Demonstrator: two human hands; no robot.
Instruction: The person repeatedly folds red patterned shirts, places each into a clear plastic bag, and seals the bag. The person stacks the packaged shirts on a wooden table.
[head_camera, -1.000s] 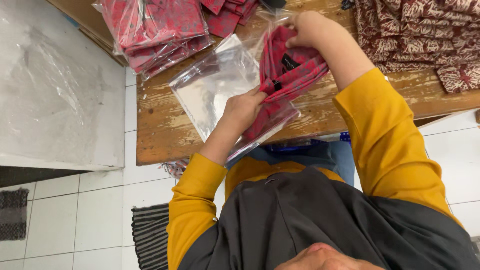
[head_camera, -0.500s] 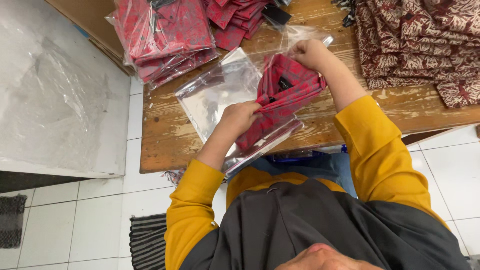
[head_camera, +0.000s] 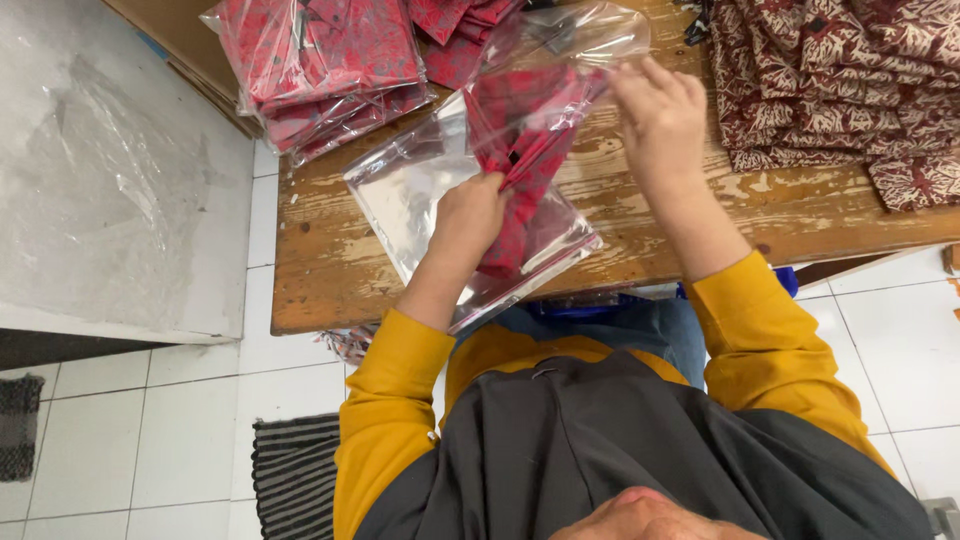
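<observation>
A folded red patterned cloth (head_camera: 520, 130) lies partly inside a clear plastic bag (head_camera: 400, 190) on the wooden table (head_camera: 330, 270). My left hand (head_camera: 470, 215) grips the near end of the cloth and the bag. My right hand (head_camera: 660, 110) is at the far end, its fingers on the bag's clear flap (head_camera: 590, 35). Both arms wear yellow sleeves.
A pile of bagged red cloths (head_camera: 320, 60) sits at the table's far left. A heap of loose dark red patterned cloths (head_camera: 840, 80) fills the far right. White tiled floor and a striped mat (head_camera: 290, 480) lie below; a plastic-covered grey surface (head_camera: 110, 170) is at left.
The red cloth has gone deeper into the bag. My right hand has let go of the cloth's end and now touches the bag's flap. My left hand keeps its grip.
</observation>
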